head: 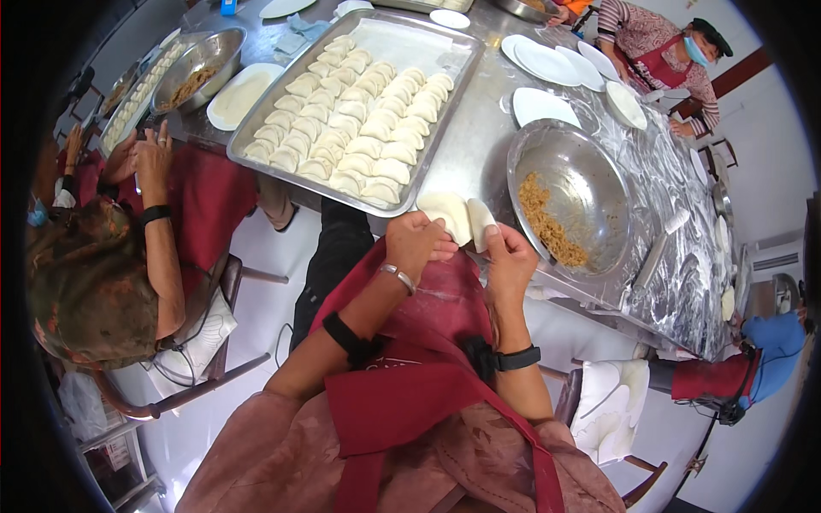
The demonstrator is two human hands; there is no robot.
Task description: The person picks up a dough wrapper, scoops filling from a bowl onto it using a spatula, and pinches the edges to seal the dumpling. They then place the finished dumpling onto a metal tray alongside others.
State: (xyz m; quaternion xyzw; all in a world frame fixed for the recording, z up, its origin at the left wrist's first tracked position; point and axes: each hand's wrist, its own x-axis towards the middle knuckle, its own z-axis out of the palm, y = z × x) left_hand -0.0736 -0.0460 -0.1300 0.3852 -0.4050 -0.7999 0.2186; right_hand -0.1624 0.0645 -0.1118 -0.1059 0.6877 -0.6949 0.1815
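My left hand (417,240) holds a round, pale dough wrapper (447,215) by its lower edge. Between the thumb and fingers of my right hand (511,256) is a second piece of dough wrapper (480,221), seen partly edge-on. The two pieces meet or overlap; whether they are stuck together I cannot tell. Both hands are just off the table's near edge. Beyond my left hand lies a metal tray (471,70) with rows of folded dumplings (346,122). Right of my right hand stands a steel bowl (587,173) with brown minced filling (545,221) along one side.
A flour-dusted rod-like tool (654,260) lies right of the bowl. White plates (545,61) are farther back. At left are another filling bowl (224,54), a plate with wrappers (240,96) and a seated co-worker (96,276). Another person (660,64) stands across the metal table (484,128).
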